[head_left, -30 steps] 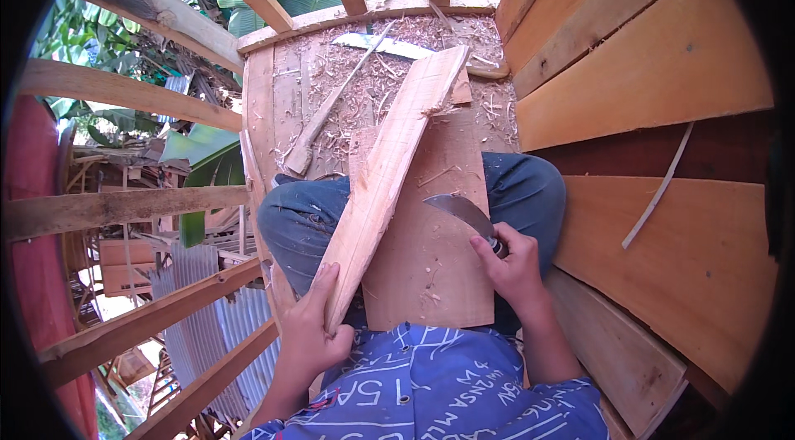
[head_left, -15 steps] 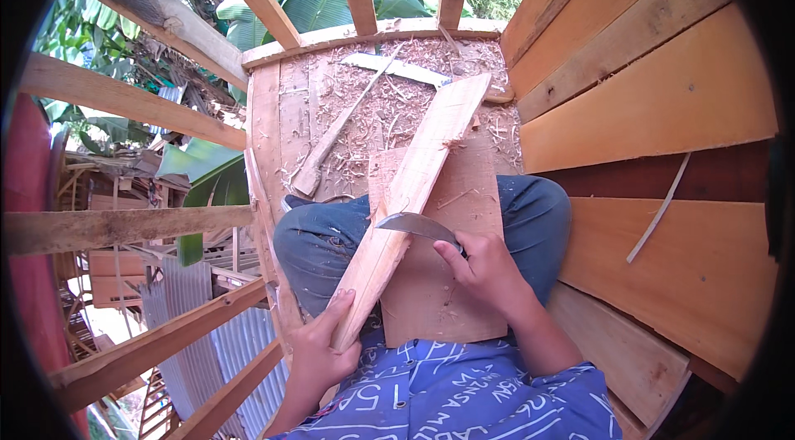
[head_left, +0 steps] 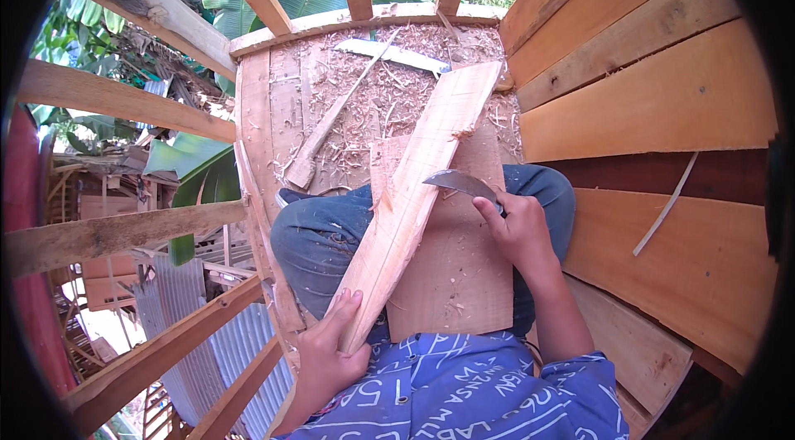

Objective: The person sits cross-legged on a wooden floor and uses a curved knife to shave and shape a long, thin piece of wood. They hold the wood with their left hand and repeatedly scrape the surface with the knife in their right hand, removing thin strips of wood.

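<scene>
Head view: my left hand (head_left: 327, 357) clenches the near end of a pale plank (head_left: 414, 200) slanting across my lap over a wider board (head_left: 451, 274); my right hand (head_left: 517, 229) grips a curved knife (head_left: 460, 183), blade on the plank's edge. I judge the plank stiff, light and splintery, best held low. Wall boards (head_left: 646, 109) crowd the right; the shavings-strewn floor (head_left: 331, 100) ahead lies open.

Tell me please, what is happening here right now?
A person sits on a wooden floor strewn with shavings. The left hand grips the near end of a long plank that slants across a wider board on the lap. The right hand holds a curved knife with its blade against the plank's edge.
</scene>
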A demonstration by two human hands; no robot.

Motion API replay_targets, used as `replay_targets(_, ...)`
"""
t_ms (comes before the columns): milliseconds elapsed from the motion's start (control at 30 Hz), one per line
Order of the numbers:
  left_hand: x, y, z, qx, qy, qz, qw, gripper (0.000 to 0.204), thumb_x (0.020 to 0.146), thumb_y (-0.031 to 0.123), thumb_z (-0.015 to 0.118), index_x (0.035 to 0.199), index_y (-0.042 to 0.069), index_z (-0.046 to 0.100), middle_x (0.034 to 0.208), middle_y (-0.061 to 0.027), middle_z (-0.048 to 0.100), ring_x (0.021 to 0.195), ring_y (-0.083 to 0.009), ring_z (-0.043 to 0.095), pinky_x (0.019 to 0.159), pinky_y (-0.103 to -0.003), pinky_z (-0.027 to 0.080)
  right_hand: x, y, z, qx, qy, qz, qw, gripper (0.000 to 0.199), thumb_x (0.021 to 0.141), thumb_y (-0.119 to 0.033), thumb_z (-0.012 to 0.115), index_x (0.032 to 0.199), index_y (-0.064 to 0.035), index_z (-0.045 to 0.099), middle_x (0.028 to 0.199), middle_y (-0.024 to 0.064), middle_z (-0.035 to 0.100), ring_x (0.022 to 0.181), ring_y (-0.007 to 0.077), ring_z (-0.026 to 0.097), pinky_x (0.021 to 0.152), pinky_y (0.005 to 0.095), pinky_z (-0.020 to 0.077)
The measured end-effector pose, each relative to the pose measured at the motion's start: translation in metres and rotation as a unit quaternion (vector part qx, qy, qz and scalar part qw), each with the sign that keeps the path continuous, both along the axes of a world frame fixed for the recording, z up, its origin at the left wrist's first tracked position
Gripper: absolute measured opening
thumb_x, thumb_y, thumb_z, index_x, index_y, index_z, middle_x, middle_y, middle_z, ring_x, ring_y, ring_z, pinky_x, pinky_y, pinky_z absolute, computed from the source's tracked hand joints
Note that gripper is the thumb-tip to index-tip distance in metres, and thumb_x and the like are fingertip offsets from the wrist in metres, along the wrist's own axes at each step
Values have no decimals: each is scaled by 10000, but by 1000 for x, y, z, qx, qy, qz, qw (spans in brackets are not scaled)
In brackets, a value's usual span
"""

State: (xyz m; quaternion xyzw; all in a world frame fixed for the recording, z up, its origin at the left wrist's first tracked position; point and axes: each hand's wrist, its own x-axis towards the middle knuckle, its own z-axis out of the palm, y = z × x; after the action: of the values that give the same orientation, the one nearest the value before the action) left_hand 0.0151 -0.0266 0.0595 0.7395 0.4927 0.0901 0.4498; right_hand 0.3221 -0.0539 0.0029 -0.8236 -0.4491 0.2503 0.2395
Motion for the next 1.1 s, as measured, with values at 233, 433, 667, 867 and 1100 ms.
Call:
replay_targets(233,-1,-2,-7,43,2,-23,999,691,580,55,663,1269,49,613,1239,-305,592,1075,-396,641,884,-385,540,-32,-11,17,8,32,92,995,550,886,-487,637,633,1,618,569,213,577,573,399,615,532,455,487)
replay_targets(433,1,-7,-13,70,23,-37,997,704,573,79,674,1275,61,615,1243,-301,593,1100,-393,632,896,-393,536,-20,-8,17,-36,-59,122,990,642,850,-607,606,605,-14,631,559,196,587,540,375,621,501,431,495)
replay_targets(667,-1,-9,-17,70,24,-48,996,706,587,98,689,1288,75,611,1273,-302,573,1157,-401,596,910,-407,529,-8,-1,22,-73,-129,107,983,705,802,-692,596,620,-13,654,554,183,599,536,341,635,503,423,497)
replay_targets(867,0,-12,-18,84,28,-56,994,717,593,122,699,1303,98,605,1281,-299,568,1166,-408,588,905,-409,533,7,4,25,-113,-174,72,976,705,791,-702,599,671,-14,691,547,170,604,543,327,643,510,414,502)
replay_targets(1100,0,-13,-18,89,26,-51,994,722,586,122,691,1302,102,608,1264,-303,578,1151,-406,600,893,-413,537,9,10,29,-117,-195,44,973,676,803,-675,613,694,-14,707,558,172,609,548,324,647,523,407,512)
